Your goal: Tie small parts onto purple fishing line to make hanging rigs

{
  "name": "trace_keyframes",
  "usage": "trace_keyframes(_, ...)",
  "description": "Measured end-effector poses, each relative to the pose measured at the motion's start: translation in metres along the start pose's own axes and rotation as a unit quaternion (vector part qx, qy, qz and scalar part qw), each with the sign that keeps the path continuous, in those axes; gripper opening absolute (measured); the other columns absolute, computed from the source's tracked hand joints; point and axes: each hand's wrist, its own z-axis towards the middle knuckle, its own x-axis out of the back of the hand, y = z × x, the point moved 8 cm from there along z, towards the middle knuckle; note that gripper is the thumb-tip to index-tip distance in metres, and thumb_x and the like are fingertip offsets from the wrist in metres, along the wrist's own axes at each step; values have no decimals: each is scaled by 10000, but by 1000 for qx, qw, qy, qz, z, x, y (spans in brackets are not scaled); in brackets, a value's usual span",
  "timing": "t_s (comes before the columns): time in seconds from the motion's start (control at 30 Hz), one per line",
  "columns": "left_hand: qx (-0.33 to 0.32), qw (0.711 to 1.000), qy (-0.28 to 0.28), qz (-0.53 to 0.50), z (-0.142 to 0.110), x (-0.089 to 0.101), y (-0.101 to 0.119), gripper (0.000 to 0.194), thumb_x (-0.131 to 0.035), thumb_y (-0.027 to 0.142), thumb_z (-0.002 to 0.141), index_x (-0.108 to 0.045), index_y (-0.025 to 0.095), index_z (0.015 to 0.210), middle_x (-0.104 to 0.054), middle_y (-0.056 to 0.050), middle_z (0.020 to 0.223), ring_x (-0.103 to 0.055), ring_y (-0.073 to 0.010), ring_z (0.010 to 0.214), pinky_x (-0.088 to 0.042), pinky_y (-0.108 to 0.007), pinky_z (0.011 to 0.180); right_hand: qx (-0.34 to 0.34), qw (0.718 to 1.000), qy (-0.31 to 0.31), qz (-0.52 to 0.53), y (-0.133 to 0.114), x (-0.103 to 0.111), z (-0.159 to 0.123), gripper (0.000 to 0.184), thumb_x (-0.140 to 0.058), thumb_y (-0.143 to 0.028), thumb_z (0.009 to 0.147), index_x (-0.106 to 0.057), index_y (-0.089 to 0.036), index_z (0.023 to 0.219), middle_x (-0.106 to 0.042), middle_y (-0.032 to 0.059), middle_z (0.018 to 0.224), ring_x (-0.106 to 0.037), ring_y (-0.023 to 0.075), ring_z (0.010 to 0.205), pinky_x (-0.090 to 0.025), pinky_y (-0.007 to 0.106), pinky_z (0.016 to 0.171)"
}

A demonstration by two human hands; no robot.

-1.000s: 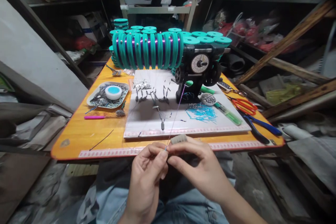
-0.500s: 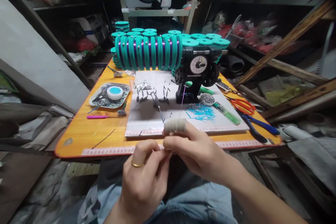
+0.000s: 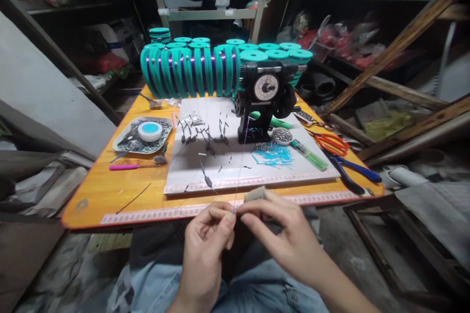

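My left hand [image 3: 209, 239] is closed, with thumb and forefinger pinched on a thin line. A tiny blue piece shows at the thumb tip. The line [image 3: 240, 171] stretches up, taut, to the black winding device [image 3: 262, 93] with a round dial. My right hand [image 3: 282, 225] is close beside the left fingertips, its thumb apart from its bent fingers. A pale wrap [image 3: 257, 194] covers one of its fingers. On the white board [image 3: 227, 181] ahead of my hands lie a small dark float-like piece [image 3: 208, 182] and several dark rigs [image 3: 201, 132].
Teal spools [image 3: 191, 71] line the back. At left are a tray [image 3: 119, 144] with a round white container [image 3: 150, 131] and a pink-handled tool [image 3: 124, 167]. Blue pieces [image 3: 273, 155], a bowl of metal bits [image 3: 282, 135], orange scissors [image 3: 332, 144] and blue-handled pliers [image 3: 358, 170] are at right.
My hands have moved slightly lower and apart, and the right thumb has opened away from its fingers. The dark float-like piece now lies plainly visible on the board. The view has shifted slightly.
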Motion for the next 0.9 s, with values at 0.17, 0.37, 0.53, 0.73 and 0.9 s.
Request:
trace_keyframes(0.17, 102, 982, 6, -160, -9, -17, -20, 221, -818, 280, 756, -672, 128, 691, -578, 6, 765, -408, -14, 525, -363, -143, 513, -74, 991, 25, 105, 15, -6, -16, 72, -748, -119, 803, -752, -190, 788, -726, 1, 684, -648, 126, 595, -505, 208, 557)
trace_keyframes(0.37, 199, 962, -95, -159, -6, -29, -22, 227, -819, 293, 758, -735, 97, 837, -381, 78, 569, -187, 0, 456, -275, -142, 450, 168, 974, 79, -130, -24, 17, -28, 223, -530, -79, 915, -738, -142, 966, -681, 81, 708, -592, 176, 648, -519, 288, 576)
trace_keyframes(0.53, 69, 990, -124, 12, 2, -19, 6, 195, -734, 301, 838, -671, 147, 736, -494, 3, 822, -394, -13, 525, -309, -145, 463, 307, 920, 39, -240, -48, 24, -28, 204, -517, -120, 961, -714, -140, 1012, -736, 76, 777, -652, 214, 845, -575, 345, 752)
trace_keyframes(0.73, -390, 817, -84, 417, -24, -25, 83, 195, -597, 2, 857, -628, 192, 887, -541, -36, 954, -626, -124, 882, -507, -180, 711, 312, 941, -58, -117, -52, 12, 0, 154, -524, -109, 970, -659, -142, 1035, -728, 110, 1048, -660, 216, 1079, -475, 475, 1078)
trace_keyframes(0.9, -471, 737, -68, 480, -31, -22, 95, 236, -610, -29, 848, -605, 163, 984, -531, -56, 1010, -658, -95, 752, -535, -203, 699, 218, 968, -116, -51, -42, -12, 28, 183, -472, -99, 963, -620, -160, 1052, -639, 87, 917, -651, 173, 794, -587, 294, 720)
